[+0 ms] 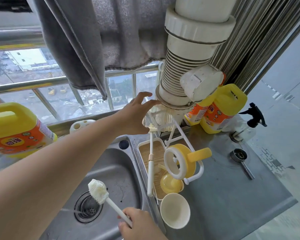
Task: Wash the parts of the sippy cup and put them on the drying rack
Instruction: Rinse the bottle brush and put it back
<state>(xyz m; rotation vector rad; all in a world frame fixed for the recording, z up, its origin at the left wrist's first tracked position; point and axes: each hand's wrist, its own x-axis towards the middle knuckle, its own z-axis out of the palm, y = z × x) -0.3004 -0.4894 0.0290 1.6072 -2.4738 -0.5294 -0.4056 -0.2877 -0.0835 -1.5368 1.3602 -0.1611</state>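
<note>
While the right hand [139,224] grips a white bottle brush [100,193] over the steel sink [111,170] (basin open beneath), yellow cup parts hang on the white drying rack [178,163] just beside it; farther back, the left hand [137,115], fingers spread, touches a clear cup body [161,116] atop the rack, beneath the white pipe [185,73].

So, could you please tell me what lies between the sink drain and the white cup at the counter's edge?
In the head view, the bottle brush crosses that stretch: its bristle head hangs over the sink drain, with the handle held in the right hand, just left of the white cup.
</note>
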